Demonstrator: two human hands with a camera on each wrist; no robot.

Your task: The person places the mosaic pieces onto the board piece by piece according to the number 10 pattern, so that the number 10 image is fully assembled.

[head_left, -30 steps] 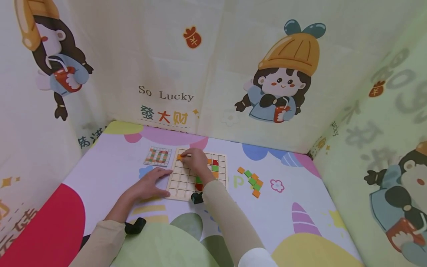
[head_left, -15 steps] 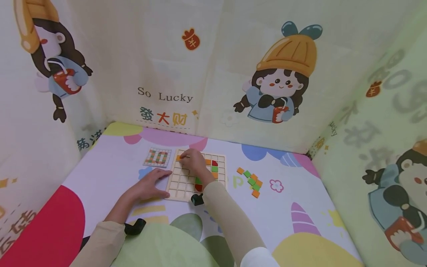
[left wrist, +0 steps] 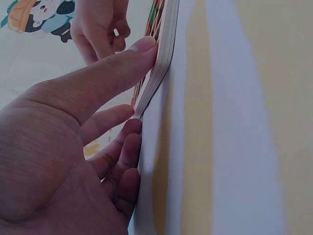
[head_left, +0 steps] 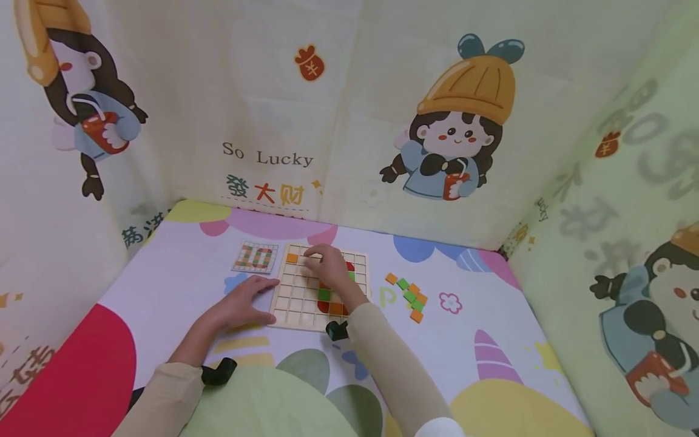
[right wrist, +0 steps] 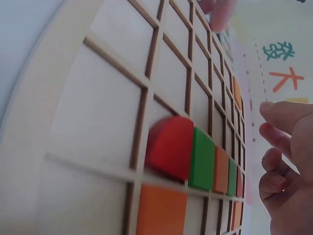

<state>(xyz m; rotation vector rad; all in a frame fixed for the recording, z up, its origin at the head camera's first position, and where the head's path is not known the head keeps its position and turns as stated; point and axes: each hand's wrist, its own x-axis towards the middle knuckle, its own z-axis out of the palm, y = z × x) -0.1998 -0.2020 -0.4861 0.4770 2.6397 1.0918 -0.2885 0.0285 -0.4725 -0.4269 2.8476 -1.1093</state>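
Note:
A wooden grid board (head_left: 295,297) lies on the table. My left hand (head_left: 246,301) rests against its left side, the thumb touching the board edge (left wrist: 164,63) in the left wrist view. My right hand (head_left: 330,269) hovers over the board's upper part with loosely bent fingers and nothing between them. An orange square tile (head_left: 292,258) sits in a cell near the upper left corner. In the right wrist view, a rounded red tile (right wrist: 172,147), a green tile (right wrist: 202,159) and an orange tile (right wrist: 161,208) fill other cells. My right hand hides some tiles in the head view.
A pattern card (head_left: 255,257) with coloured squares lies left of the board. Several loose orange and green tiles (head_left: 409,297) lie to its right. A printed cloth wall (head_left: 349,133) stands behind the table.
My right hand has let go of the orange tile at the upper left and moved right and off it. My left hand stays at the board's side.

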